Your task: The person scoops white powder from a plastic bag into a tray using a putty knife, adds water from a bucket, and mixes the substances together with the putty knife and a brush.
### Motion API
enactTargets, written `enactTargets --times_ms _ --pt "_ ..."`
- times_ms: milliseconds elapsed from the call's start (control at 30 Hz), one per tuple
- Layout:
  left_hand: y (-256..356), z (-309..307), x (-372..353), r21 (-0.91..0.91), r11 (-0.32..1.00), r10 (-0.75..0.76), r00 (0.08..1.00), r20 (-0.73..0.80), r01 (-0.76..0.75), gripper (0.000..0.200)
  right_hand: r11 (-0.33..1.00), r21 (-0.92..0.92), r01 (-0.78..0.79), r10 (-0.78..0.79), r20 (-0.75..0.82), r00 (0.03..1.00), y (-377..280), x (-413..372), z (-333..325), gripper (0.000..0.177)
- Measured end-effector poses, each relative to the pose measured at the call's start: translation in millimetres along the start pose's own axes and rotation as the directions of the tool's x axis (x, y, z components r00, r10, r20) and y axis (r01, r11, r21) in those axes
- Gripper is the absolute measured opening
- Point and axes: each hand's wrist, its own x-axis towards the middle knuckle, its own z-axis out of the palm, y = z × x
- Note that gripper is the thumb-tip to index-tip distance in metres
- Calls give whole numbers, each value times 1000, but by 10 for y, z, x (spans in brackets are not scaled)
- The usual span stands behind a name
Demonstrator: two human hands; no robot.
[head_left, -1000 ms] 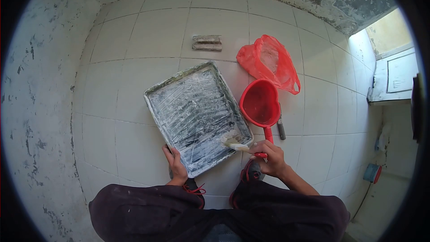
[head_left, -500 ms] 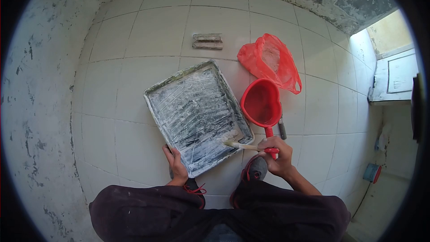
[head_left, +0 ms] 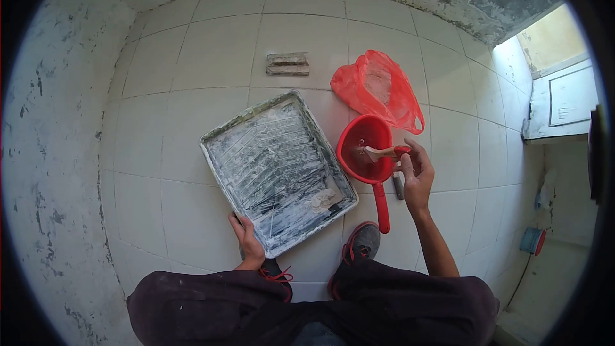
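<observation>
My left hand (head_left: pixel 250 241) grips the near left edge of a paint tray (head_left: pixel 221 166), its fingers at the rim. The tray is smeared with whitish and dark residue, and a small pale lump of paste (head_left: pixel 325 198) sits near its right corner. In my right hand (head_left: pixel 418 176) is a paintbrush (head_left: pixel 384 152), pinched near the red end of its handle. Its bristle end is down inside a red water dipper (head_left: pixel 382 208), which stands beside the tray with liquid in it. Part of a dark-handled tool (head_left: pixel 398 186) shows behind the dipper, near my right wrist.
An open red plastic bag (head_left: pixel 410 106) holding pale powder lies beyond the dipper. Two greyish flat pieces (head_left: pixel 287 64) rest on the tiled floor (head_left: pixel 211 57) beyond the tray. A stained wall (head_left: pixel 51 154) rises at left. My shoes (head_left: pixel 364 242) are close to the tray.
My right hand has moved up and right with the paintbrush, from the tray's paste to inside the dipper. It has let go of the dipper's handle. My left hand stays on the tray.
</observation>
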Motion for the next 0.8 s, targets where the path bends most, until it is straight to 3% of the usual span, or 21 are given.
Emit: enactTargets --times_ms 67,133,167,200,300,433,500,533,567,600,667,700,767,800 --pt "13 -2 -2 -14 1000 12 1000 1 -12 39 977 203 71 -36 -173 984 23 -27 -73 32" --pt "70 4 -7 38 999 -4 1000 -5 4 38 979 204 7 38 -218 975 472 -118 -253 37" --pt "44 -1 1 33 999 0 1000 -5 0 38 989 -142 -46 20 -180 983 742 -192 -289 40" --pt "-10 -23 11 16 1000 0 1000 -1 0 38 877 -473 -83 18 -139 990 981 -262 -296 42" --pt "-99 -36 18 -2 1000 -3 1000 -13 3 38 764 -643 -46 8 -62 998 1479 -407 -274 45" --pt "-119 -116 136 37 999 34 999 -6 -34 37 772 -634 -46 28 -39 999 1721 -357 -419 38" --pt "-135 -150 202 -26 999 23 1000 1 -23 37 935 -308 -174 104 -231 967 1770 -341 -582 31" --pt "-146 -153 242 -101 995 12 1000 16 -10 37 977 -96 -188 159 -254 954 1363 -361 -592 25" --pt "-169 -185 295 -97 995 11 1000 4 -11 37 989 -75 -129 110 -221 969 1099 -394 -687 25" --pt "-202 -247 372 -55 998 14 999 37 -12 37 995 -84 -60 43 -185 982 774 -428 -727 25" --pt "-182 -355 516 -11 1000 10 998 67 -9 37 952 -304 42 -47 -7 999 73 -489 -701 26" --pt "-128 -385 580 33 999 27 994 106 -31 40 953 -301 47 -49 -2 999 -193 -500 -598 26" --pt "-138 -404 735 122 983 122 985 125 -137 43 889 -289 356 -243 361 900 -535 -485 -305 29" --pt "-144 -430 814 119 982 130 984 121 -144 43 887 -285 364 -252 361 898 -542 -461 -166 29"
